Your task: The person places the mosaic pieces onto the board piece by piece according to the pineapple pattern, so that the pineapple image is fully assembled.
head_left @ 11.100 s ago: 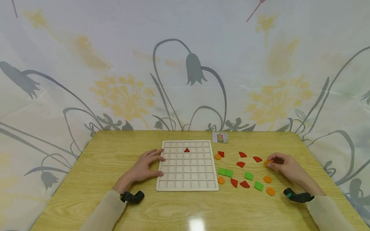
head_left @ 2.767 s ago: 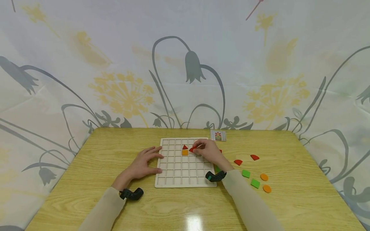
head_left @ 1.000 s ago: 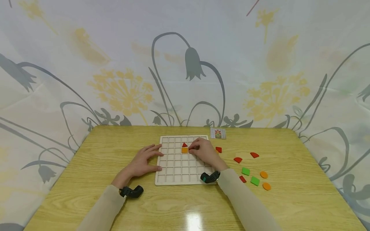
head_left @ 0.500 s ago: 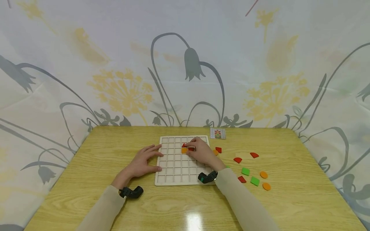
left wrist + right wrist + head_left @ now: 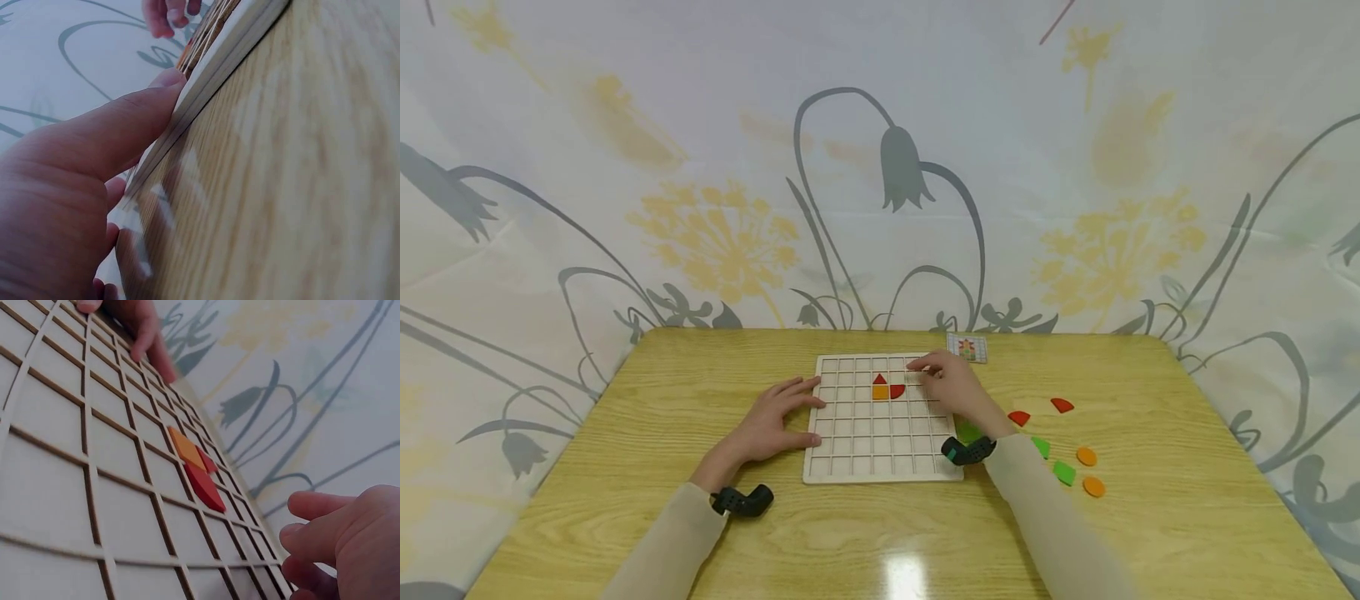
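Note:
A pale grid board (image 5: 850,460) lies on the table. In its cells sit a red triangle (image 5: 880,379), an orange square (image 5: 880,392) just below it, and a red quarter-circle tile (image 5: 897,391) to the right of the square. My left hand (image 5: 767,423) rests along the board's left edge, fingers spread, thumb (image 5: 140,115) on the rim in the left wrist view. Raised over the board's upper right part, my right hand (image 5: 953,385) has loosely bent fingers with nothing between them. In the right wrist view the red quarter-circle (image 5: 204,489) lies flat in its cell, apart from the fingertips.
A small pattern card (image 5: 967,347) lies behind the board's right corner. Right of the board are loose red quarter-circles (image 5: 1062,405), green squares (image 5: 1064,473) and orange discs (image 5: 1093,487). My right forearm covers some of these. A flower-printed cloth (image 5: 737,167) hangs behind the table.
Earlier an orange square went onto the board under the triangle. My right hand has since set the red quarter-circle beside it, let go, and moved right. The left hand stays put.

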{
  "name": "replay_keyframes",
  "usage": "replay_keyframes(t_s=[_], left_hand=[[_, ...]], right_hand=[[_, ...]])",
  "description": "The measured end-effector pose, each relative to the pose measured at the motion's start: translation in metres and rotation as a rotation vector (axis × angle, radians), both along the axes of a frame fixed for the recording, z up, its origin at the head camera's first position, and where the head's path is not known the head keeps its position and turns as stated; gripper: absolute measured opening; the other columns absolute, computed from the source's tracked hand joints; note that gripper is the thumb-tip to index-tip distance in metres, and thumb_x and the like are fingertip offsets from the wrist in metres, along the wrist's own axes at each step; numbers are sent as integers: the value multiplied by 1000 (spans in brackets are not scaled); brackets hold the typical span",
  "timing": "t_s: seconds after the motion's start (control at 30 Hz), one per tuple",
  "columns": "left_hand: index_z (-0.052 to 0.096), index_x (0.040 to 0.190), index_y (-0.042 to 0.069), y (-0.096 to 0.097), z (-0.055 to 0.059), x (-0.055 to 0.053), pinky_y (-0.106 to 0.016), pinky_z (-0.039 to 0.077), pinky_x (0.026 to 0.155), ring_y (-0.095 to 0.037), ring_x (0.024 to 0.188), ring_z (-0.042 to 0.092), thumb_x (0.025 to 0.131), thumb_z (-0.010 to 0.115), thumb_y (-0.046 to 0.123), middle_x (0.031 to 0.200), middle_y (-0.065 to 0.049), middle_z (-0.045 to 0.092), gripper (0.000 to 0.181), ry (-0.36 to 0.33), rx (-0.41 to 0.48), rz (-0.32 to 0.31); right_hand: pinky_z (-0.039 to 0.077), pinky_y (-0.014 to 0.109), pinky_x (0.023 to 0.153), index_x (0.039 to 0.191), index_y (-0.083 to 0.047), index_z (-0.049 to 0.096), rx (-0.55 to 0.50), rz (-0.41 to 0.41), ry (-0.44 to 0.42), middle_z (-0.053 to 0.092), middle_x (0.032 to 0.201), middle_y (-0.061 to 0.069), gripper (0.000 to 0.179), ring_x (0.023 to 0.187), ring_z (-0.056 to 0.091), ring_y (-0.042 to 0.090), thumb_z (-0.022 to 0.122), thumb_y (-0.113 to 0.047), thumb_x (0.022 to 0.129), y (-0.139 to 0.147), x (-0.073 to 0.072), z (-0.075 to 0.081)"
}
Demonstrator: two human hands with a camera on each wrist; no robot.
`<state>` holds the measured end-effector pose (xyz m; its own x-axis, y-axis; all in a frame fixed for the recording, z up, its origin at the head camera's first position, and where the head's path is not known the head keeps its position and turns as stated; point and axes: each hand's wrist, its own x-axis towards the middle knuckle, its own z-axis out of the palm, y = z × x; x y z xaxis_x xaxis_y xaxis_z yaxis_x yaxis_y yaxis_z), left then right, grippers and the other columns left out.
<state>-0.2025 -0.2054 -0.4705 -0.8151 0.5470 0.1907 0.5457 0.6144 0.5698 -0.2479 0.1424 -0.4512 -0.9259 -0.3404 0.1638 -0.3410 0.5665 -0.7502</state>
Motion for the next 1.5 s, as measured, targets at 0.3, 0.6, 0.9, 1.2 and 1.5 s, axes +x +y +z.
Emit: replay_keyframes(t_s=[0.3, 0.6, 0.9, 1.2, 1.5], left_hand=[[67, 127, 17, 0, 0, 0, -63, 17, 113, -37, 146, 24, 84, 80, 38, 157, -7, 38, 50, -9, 10, 4], [67, 128, 15, 1, 0, 0, -64, 17, 113, -39, 146, 24, 84, 79, 37, 157, -9, 39, 50, -9, 13, -2], [67, 128, 16, 0, -4, 1, -64, 17, 113, -38, 146, 24, 84, 79, 38, 157, -7, 38, 50, -7, 6, 5], [67, 127, 17, -1, -4, 0, -63, 17, 113, -38, 146, 25, 84, 80, 39, 157, -7, 39, 50, 1, 4, 6], [67, 127, 17, 0, -2, 0, -64, 17, 113, -38, 146, 25, 84, 80, 39, 157, -8, 39, 50, 1, 9, 6]], right_hand=[[54, 42, 77, 115, -4, 73, 24, -75, -20, 66, 117, 15, 21, 95, 63, 30, 62, -4, 97, 55, 2, 3], [48, 47, 92, 115, -6, 73, 66, -71, -103, 66, 119, 13, 20, 106, 61, 30, 61, -9, 99, 86, 2, -7], [47, 44, 91, 112, -10, 75, 91, -11, -141, 62, 118, 8, 20, 104, 58, 26, 72, -18, 93, 89, 3, -9], [48, 43, 88, 109, -9, 74, 85, -50, -144, 64, 115, 8, 17, 99, 59, 26, 72, -15, 92, 87, 3, -11], [48, 39, 81, 109, -4, 68, 40, -117, -139, 66, 103, 10, 16, 89, 59, 24, 68, -6, 93, 86, 2, -10]])
